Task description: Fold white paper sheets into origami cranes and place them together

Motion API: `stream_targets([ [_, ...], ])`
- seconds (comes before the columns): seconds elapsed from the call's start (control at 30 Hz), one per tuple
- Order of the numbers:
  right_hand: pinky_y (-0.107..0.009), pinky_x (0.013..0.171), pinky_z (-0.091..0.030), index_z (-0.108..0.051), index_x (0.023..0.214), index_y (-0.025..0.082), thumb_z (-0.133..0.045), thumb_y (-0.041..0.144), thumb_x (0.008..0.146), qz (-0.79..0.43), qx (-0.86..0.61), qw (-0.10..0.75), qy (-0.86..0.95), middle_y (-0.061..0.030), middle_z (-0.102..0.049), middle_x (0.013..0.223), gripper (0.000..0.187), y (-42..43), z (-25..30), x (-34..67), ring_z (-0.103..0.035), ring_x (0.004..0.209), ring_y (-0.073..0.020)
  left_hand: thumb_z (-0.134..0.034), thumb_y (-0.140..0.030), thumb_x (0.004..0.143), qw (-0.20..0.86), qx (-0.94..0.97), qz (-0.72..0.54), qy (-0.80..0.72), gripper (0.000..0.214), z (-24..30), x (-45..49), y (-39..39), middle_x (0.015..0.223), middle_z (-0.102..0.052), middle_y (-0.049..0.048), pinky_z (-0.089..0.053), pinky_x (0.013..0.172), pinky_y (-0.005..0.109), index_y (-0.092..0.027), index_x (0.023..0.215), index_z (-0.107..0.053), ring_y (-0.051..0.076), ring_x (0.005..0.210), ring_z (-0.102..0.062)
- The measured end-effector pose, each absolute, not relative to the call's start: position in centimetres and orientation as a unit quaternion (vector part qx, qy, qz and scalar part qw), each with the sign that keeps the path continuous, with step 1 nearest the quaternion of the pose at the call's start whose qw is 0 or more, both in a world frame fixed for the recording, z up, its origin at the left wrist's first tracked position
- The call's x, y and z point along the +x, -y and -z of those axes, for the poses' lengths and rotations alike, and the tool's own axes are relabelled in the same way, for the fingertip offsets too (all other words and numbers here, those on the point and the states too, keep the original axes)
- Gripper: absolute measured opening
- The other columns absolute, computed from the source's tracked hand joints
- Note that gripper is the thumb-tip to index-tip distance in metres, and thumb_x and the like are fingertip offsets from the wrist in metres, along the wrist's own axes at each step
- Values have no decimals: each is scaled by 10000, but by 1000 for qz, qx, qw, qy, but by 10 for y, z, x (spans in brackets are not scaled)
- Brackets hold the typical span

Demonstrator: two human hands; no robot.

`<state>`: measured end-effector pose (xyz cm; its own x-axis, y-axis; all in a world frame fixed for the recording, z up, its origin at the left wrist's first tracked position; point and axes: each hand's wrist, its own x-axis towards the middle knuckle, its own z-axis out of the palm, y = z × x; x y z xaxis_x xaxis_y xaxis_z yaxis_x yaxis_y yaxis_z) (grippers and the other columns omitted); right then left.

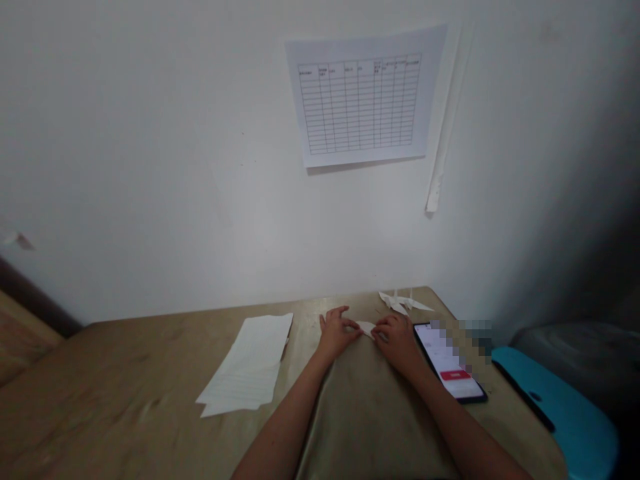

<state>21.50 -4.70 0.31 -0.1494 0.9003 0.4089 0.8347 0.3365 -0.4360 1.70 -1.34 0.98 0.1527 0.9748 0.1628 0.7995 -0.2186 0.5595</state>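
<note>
My left hand (336, 331) and my right hand (399, 339) meet over a small folded piece of white paper (366, 327) on the tan table (125, 373). Both hands pinch the paper from either side, fingers curled onto its edges. The paper lies flat against the table, and part of it is hidden under my fingers. Two finished white paper cranes (404, 302) stand just beyond my right hand, near the wall.
A stack of white sheets (250, 367) lies to the left of my hands. A phone with a lit screen (449, 361) rests right of my right hand. A blue object (560, 407) sits past the table's right edge. A printed grid sheet (361, 100) hangs on the wall.
</note>
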Motion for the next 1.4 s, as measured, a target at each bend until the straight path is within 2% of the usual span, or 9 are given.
stream_targets([
  [0.3,-559,1163,-163,-789,988,286,-573,297,935,-107,-598,268,748,-57,-731,1088,222,47,-3,214,-573,1148,-264,-830,-565,705,175,763,-194,-591,450,-14,19,18,1604,-404,58,-27,1183,747,-378,1111,-772,369,1488,-317],
  [0.47,-497,1131,-247,-742,1156,282,-640,277,889,-78,-620,259,737,-68,-710,1154,286,44,2,214,-520,1221,-292,-831,-560,704,180,767,-176,-591,487,-17,21,19,1614,-388,53,-29,1183,754,-387,1154,-754,382,1501,-295],
  [0.77,-481,1122,-274,-744,1113,257,-667,271,868,-76,-623,262,733,-79,-688,1193,257,39,9,213,-496,1241,-305,-850,-473,715,189,763,-195,-586,336,-19,22,20,1614,-394,2,-23,1163,778,-391,1034,-782,367,1494,-305],
  [0.93,-423,1053,-366,-730,1016,219,-692,229,813,-105,-619,290,722,-76,-703,1136,206,34,13,214,-536,1178,-288,-868,-454,697,188,758,-215,-586,402,-16,22,20,1594,-416,20,-35,1164,772,-376,1075,-753,358,1483,-329],
  [1.07,-419,1027,-389,-717,910,224,-698,210,776,-128,-603,315,722,-62,-719,1094,136,31,17,216,-549,1163,-286,-876,-427,690,186,755,-220,-589,389,-15,23,20,1576,-435,16,-51,1164,769,-367,1051,-743,351,1470,-349],
  [1.17,-418,1022,-399,-713,880,228,-695,189,751,-143,-590,340,718,-56,-730,1075,135,30,18,217,-571,1140,-275,-879,-406,691,185,755,-218,-590,320,-14,24,20,1576,-434,3,-47,1164,766,-360,985,-760,347,1456,-367],
  [1.3,-403,1028,-419,-728,934,228,-681,167,729,-167,-562,375,718,-58,-739,1090,219,29,17,218,-594,1135,-256,-866,-399,710,191,757,-219,-586,211,-13,24,18,1580,-428,-16,-26,1174,748,-353,900,-784,339,1448,-376],
  [1.4,-400,1058,-415,-742,871,225,-670,158,730,-188,-539,381,728,-58,-755,1062,172,28,16,219,-587,1182,-251,-848,-373,734,198,753,-226,-585,144,-12,24,18,1574,-435,-26,-18,1174,746,-350,864,-792,335,1442,-384],
])
